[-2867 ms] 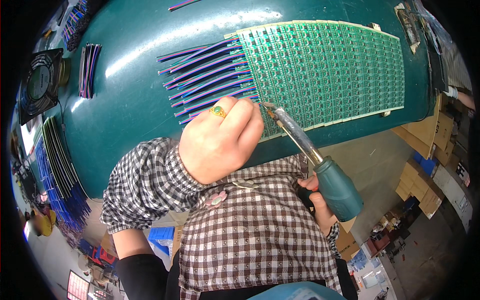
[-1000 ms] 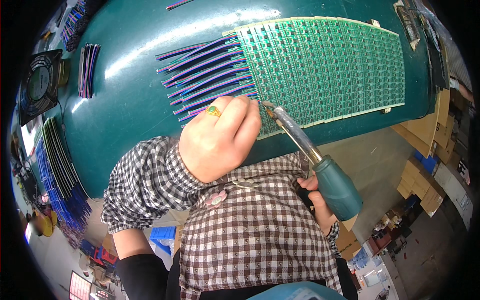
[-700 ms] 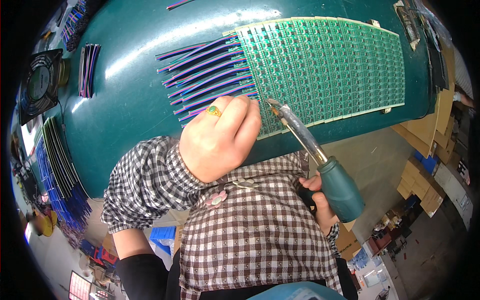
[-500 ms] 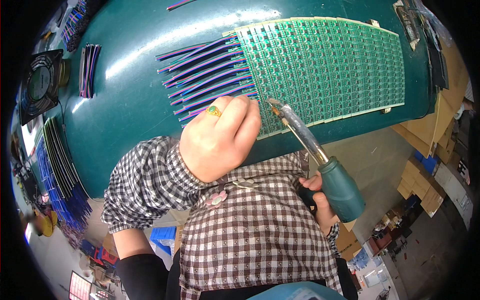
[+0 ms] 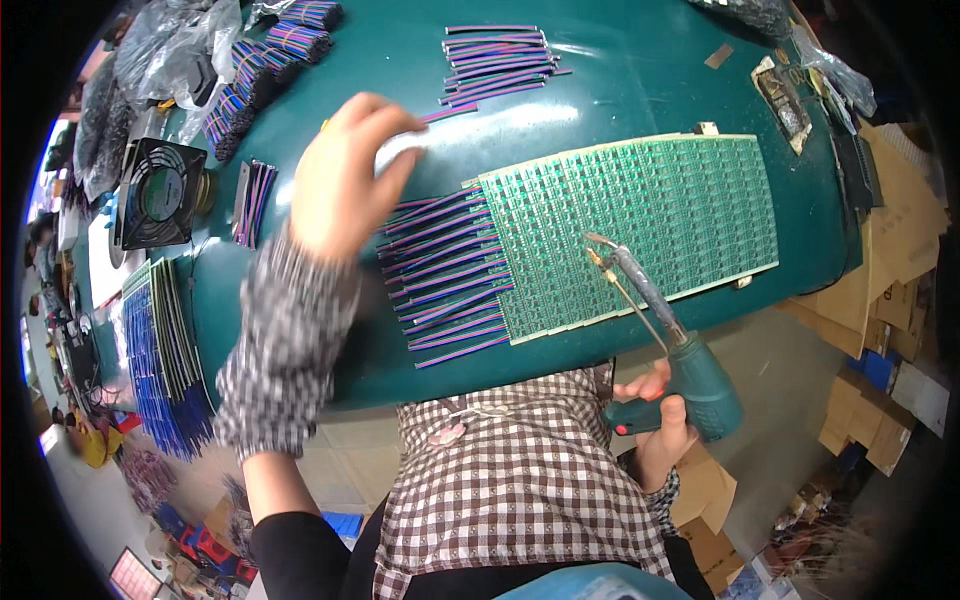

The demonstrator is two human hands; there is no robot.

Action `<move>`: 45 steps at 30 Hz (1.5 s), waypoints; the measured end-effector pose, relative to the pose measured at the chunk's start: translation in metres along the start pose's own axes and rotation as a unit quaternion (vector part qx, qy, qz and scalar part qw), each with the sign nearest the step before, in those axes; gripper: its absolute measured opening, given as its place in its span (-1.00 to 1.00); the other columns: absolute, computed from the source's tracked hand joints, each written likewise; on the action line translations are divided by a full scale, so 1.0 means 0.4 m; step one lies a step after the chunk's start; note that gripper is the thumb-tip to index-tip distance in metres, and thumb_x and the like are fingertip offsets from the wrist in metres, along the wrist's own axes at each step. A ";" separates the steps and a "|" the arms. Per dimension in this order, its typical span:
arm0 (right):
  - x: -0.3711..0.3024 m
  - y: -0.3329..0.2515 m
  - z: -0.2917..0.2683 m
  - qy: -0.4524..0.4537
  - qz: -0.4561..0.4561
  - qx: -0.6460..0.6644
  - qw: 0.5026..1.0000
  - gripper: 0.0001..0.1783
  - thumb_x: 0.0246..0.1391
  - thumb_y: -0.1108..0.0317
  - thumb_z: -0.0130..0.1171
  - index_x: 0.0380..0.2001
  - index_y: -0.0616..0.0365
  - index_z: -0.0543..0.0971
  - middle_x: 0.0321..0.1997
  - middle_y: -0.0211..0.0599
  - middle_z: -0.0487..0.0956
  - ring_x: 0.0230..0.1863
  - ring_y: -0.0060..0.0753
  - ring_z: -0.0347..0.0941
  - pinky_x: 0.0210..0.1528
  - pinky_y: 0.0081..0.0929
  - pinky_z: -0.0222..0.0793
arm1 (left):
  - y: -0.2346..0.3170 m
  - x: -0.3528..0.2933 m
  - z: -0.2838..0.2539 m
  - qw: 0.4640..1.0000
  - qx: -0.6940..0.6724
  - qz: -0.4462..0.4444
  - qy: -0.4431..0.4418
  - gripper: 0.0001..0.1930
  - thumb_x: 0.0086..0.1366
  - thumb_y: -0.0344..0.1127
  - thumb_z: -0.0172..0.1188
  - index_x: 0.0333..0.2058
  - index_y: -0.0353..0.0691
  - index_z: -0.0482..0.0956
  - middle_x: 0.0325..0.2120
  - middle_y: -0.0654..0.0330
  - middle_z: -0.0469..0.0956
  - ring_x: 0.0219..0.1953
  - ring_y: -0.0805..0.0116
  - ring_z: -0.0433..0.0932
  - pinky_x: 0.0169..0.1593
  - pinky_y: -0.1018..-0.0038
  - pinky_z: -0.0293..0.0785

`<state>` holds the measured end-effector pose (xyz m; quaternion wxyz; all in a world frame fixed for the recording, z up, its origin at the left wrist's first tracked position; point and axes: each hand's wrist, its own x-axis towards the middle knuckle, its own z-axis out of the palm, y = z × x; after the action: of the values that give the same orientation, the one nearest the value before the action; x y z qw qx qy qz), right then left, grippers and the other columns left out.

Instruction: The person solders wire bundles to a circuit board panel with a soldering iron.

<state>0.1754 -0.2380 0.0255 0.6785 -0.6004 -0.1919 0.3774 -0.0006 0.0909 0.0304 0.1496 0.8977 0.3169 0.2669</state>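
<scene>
From the head view, your left hand (image 5: 350, 180) hovers near the loose wires (image 5: 495, 65), thumb and fingers parted; those look light and bendy, best pinched mid-length; your right hand (image 5: 660, 452) grips the soldering iron (image 5: 705, 390), likely hot-tipped, handle only, tip over thin, stiff-looking circuit boards (image 5: 640, 220)

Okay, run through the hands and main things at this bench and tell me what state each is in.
Left hand: open, blurred, no wire visible in it.
Right hand: closed around a grip.
Soldering gun: held, its tip over the boards; contact unclear.
Circuit boards: flat, edge to edge.
Row of wires: lying along the boards' left edge.
Loose wires: piled farther back.
Fan: upright; running or not unclear.
</scene>
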 end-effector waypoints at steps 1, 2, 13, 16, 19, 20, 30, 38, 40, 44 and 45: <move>0.003 0.000 -0.001 -0.009 0.004 -0.002 1.000 -0.40 0.20 0.04 0.16 0.05 0.36 0.34 -0.30 -0.28 0.44 -0.24 -0.32 0.47 -0.13 -0.16 0.57 | -0.066 0.018 0.028 0.999 0.015 -0.018 -0.024 -0.87 0.10 -0.39 0.26 -0.35 -0.24 0.59 -0.37 0.10 0.52 -0.26 0.08 0.56 -0.22 0.31 0.49; 0.002 -0.001 -0.002 -0.016 0.002 0.000 1.000 -0.40 0.20 0.04 0.16 0.05 0.36 0.34 -0.30 -0.28 0.44 -0.24 -0.32 0.47 -0.13 -0.16 0.57 | -0.114 0.023 0.048 0.998 0.026 -0.034 -0.050 -0.87 0.11 -0.36 0.27 -0.36 -0.25 0.58 -0.39 0.09 0.51 -0.30 0.08 0.56 -0.25 0.32 0.48; 0.023 -0.001 -0.013 -0.020 0.035 -0.003 0.999 -0.36 0.18 -0.05 0.17 0.05 0.32 0.37 -0.32 -0.33 0.43 -0.22 -0.31 0.46 -0.12 -0.15 0.54 | -0.098 0.036 0.083 0.976 -0.083 -0.120 -0.165 -0.82 0.09 -0.26 0.33 -0.37 -0.21 0.62 -0.44 0.14 0.48 -0.32 0.18 0.54 -0.21 0.35 0.47; 0.013 0.005 -0.023 -0.009 0.023 0.003 1.000 -0.36 0.18 -0.04 0.18 0.05 0.32 0.37 -0.33 -0.32 0.43 -0.22 -0.31 0.46 -0.15 -0.18 0.55 | -0.112 0.046 0.089 0.966 -0.121 -0.132 -0.188 -0.82 0.09 -0.26 0.33 -0.40 -0.23 0.61 -0.44 0.15 0.48 -0.33 0.21 0.54 -0.21 0.35 0.46; 0.008 0.010 -0.014 0.024 0.031 0.023 0.999 -0.34 0.17 -0.04 0.19 0.06 0.33 0.36 -0.33 -0.31 0.44 -0.20 -0.30 0.47 -0.16 -0.19 0.56 | -0.108 0.035 0.098 0.969 -0.162 -0.134 -0.127 -0.87 0.15 -0.34 0.29 -0.38 -0.26 0.58 -0.44 0.14 0.57 -0.37 0.29 0.59 -0.26 0.41 0.50; 0.012 0.007 -0.013 0.019 0.036 0.013 0.999 -0.34 0.17 -0.04 0.19 0.06 0.34 0.36 -0.31 -0.31 0.44 -0.19 -0.30 0.47 -0.15 -0.18 0.57 | -0.106 0.032 0.098 0.967 -0.197 -0.132 -0.097 -0.89 0.17 -0.37 0.27 -0.37 -0.27 0.57 -0.45 0.14 0.59 -0.38 0.30 0.62 -0.28 0.44 0.51; -0.001 0.005 -0.009 -0.001 0.033 0.009 0.999 -0.37 0.17 0.01 0.21 0.02 0.38 0.37 -0.30 -0.25 0.48 -0.18 -0.26 0.49 -0.13 -0.17 0.59 | -0.125 0.028 0.107 0.970 -0.197 -0.108 -0.090 -0.85 0.14 -0.43 0.29 -0.28 -0.26 0.61 -0.45 0.19 0.62 -0.38 0.41 0.61 -0.28 0.46 0.51; -0.013 -0.005 -0.016 0.003 0.039 -0.016 0.999 -0.35 0.16 0.02 0.21 0.03 0.41 0.33 -0.24 -0.19 0.46 -0.17 -0.20 0.48 -0.17 -0.17 0.61 | 0.149 -0.075 -0.030 0.991 -0.058 0.117 -0.025 -0.75 0.00 -0.54 0.17 -0.27 -0.22 0.58 -0.45 0.15 0.49 -0.40 0.20 0.55 -0.34 0.38 0.51; 0.000 -0.003 -0.008 -0.021 0.043 -0.025 0.999 -0.34 0.16 0.02 0.20 0.03 0.42 0.33 -0.24 -0.15 0.47 -0.15 -0.16 0.49 -0.16 -0.15 0.63 | 0.192 -0.151 -0.005 0.981 -0.114 0.121 -0.104 -0.63 -0.05 -0.63 0.20 -0.18 -0.36 0.61 -0.39 0.09 0.53 -0.37 0.22 0.56 -0.30 0.43 0.52; -0.007 -0.001 -0.004 -0.042 0.011 -0.074 0.996 -0.32 0.16 0.05 0.19 0.06 0.48 0.33 -0.19 -0.02 0.50 -0.20 -0.03 0.57 -0.22 -0.17 0.66 | 0.200 -0.220 0.064 0.984 -0.054 0.120 -0.121 -0.59 -0.07 -0.53 0.16 -0.14 -0.41 0.58 -0.28 0.09 0.51 -0.32 0.23 0.55 -0.30 0.43 0.53; -0.011 0.001 -0.006 -0.043 0.013 -0.075 0.996 -0.32 0.16 0.05 0.19 0.06 0.48 0.33 -0.19 -0.02 0.50 -0.20 -0.03 0.57 -0.22 -0.17 0.66 | 0.199 -0.228 0.071 0.986 -0.029 0.130 -0.104 -0.57 -0.07 -0.50 0.15 -0.13 -0.43 0.57 -0.25 0.09 0.51 -0.31 0.24 0.54 -0.30 0.44 0.53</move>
<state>0.1742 -0.2428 0.0256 0.6178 -0.6355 -0.2408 0.3956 -0.0053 -0.0311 0.0073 0.1718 0.9495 0.1719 0.1986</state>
